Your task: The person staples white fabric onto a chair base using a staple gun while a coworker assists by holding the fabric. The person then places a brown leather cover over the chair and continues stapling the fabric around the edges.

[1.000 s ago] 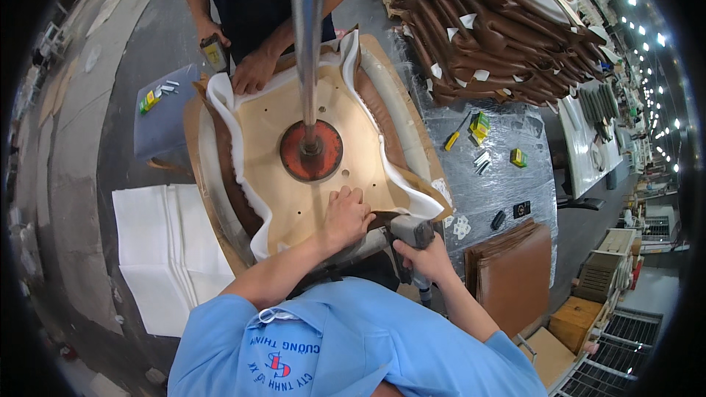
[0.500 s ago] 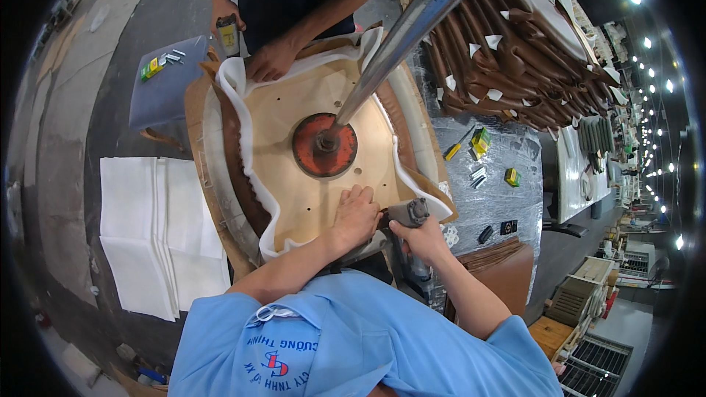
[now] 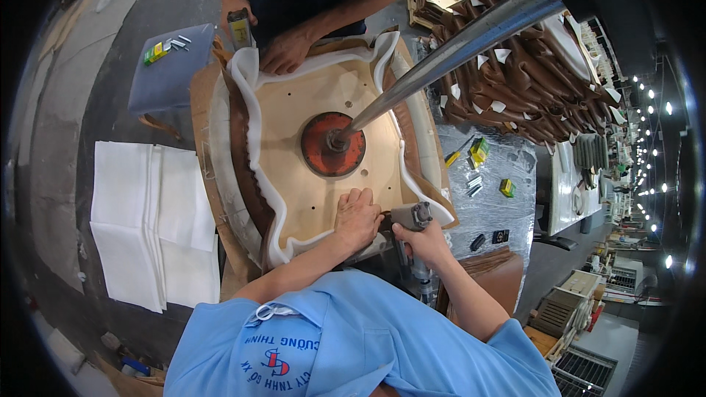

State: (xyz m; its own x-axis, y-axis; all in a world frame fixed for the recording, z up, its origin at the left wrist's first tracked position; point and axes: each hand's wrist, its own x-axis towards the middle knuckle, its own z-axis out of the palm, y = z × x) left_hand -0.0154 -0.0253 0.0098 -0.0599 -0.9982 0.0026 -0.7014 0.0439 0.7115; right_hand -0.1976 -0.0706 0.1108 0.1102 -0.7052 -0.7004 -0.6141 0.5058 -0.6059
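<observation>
Grey concrete workshop floor (image 3: 66,103) fills the left of the wide, curved view, with rows of ceiling lights receding at the far right. On the floor at left lies a stack of white rectangular foam or fabric sheets (image 3: 147,213). Above it stands a small grey-blue padded stool (image 3: 165,77) carrying little green and yellow boxes and loose metal strips.

At centre, an upturned chair seat with a pale plywood underside (image 3: 294,169), edged with white foam padding and brown leather, lies flat on a work stand. A round red metal plate (image 3: 332,145) sits in its middle, and a long shiny steel post (image 3: 456,48) rises from it toward the upper right.

At the seat's far edge a co-worker in a dark shirt rests one hand (image 3: 285,51) on the foam rim; the other hand grips a small tool (image 3: 239,26).

The person in a light blue shirt works at the near edge. Their left hand (image 3: 357,217) presses flat, fingers curled, on the covering at the plywood's rim. Just beside it, touching, the right hand (image 3: 423,239) is wrapped tightly around a grey metal pneumatic staple gun (image 3: 409,217), its nose at the seat's edge.

To the right, a tabletop (image 3: 500,206) covered in clear plastic holds small green and yellow boxes. Beyond it, a heap of brown leather cut pieces (image 3: 529,81) is piled.
</observation>
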